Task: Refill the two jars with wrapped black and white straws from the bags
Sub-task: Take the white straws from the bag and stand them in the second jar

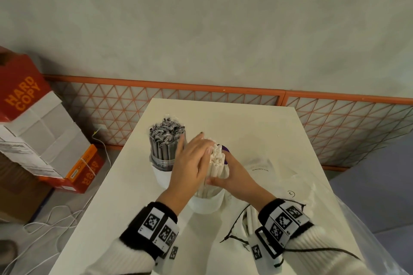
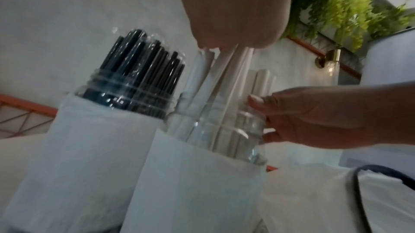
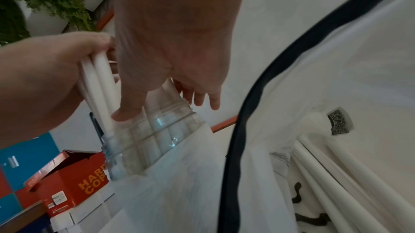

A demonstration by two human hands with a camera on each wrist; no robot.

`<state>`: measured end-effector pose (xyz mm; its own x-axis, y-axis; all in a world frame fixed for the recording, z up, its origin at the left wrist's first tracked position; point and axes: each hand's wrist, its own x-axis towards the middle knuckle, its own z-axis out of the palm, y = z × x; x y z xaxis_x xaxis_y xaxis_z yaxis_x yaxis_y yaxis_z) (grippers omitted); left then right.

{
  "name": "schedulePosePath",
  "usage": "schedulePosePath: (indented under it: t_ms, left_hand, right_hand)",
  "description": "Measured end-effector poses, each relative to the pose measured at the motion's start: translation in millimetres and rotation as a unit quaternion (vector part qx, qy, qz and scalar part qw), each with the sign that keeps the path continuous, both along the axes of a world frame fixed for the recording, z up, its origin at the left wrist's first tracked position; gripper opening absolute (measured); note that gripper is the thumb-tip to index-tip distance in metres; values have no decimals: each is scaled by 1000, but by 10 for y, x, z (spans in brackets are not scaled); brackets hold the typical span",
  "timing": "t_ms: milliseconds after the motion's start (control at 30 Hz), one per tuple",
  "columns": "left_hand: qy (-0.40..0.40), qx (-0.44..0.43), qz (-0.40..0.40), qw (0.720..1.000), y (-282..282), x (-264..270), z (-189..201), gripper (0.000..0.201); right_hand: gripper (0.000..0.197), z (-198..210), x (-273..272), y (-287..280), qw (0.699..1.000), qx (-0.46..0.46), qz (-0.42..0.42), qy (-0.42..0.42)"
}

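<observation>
Left hand (image 1: 190, 163) flat w/ straight fingers against the white straws (image 1: 215, 161), pressing that bunch from the left; right hand (image 1: 237, 174) curled round the same bunch from the other side, thumb at the rim of the near jar (image 1: 207, 202). White straws standing in near jar, mid-table (image 1: 279, 140). Black straws (image 1: 166, 138) packed upright in far jar (image 1: 162, 163) just left; clear bags (image 1: 301, 185) to the right.

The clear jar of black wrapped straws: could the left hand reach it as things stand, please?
Probably yes: the clear jar of black wrapped straws stands right beside the left hand, nothing between them, though that hand now presses the white wrapped straws.
</observation>
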<state>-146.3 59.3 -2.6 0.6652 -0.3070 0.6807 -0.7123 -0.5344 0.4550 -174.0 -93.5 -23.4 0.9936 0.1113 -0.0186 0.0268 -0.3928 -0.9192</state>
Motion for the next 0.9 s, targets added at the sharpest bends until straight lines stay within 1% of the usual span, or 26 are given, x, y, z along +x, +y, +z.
schedulePosePath:
  t_ms: [67,133,267,333,400,467,567,633,700,733,767,800,867,900]
  left_hand:
    - [-3,-9,23,1000,-7,-59,-89,35]
    - [15,-27,27,999,-37,-116,-150,41]
    - [52,-33,42,997,-67,-142,-217,35]
    - [57,-21,56,997,-56,-135,-229,37]
    - [50,16,72,996,-29,-143,-248,46]
    - [40,69,82,993,7,-154,-265,53]
    - [52,153,96,982,22,-151,-236,57]
    - [61,196,110,972,20,-168,-222,58]
    - [61,222,121,965,30,-201,-224,58]
    - [60,231,125,963,35,-214,-225,57]
    - [61,237,128,961,43,-224,-224,57]
    - [57,239,131,960,48,-229,-218,57]
    - [33,222,124,966,50,-233,-197,55]
    - [9,200,108,974,46,-252,-181,51]
  right_hand:
    - [73,-23,-7,-3,1000,-18,-14,-17]
    - [69,-42,-31,8,998,-35,-18,-39]
    - [63,-25,-65,34,996,-44,-16,-76]
    - [64,-25,-73,47,994,-50,-17,-93]
    - [66,-32,-70,53,992,-63,-21,-110]
    - [69,-35,-49,41,987,-98,-21,-122]
    - [82,-23,-18,-42,980,-183,5,-82]
    - [91,11,-29,-111,975,-218,25,-43]
    - [91,63,-89,-187,966,-256,30,-19]
    - [85,96,-133,-236,962,-272,23,-22]
    - [75,135,-182,-294,959,-280,10,-40]
    - [60,167,-236,-369,959,-277,-9,-67]
    - [33,225,-345,-538,956,-264,-54,-113]
    - [26,245,-400,-634,953,-270,-72,-120]
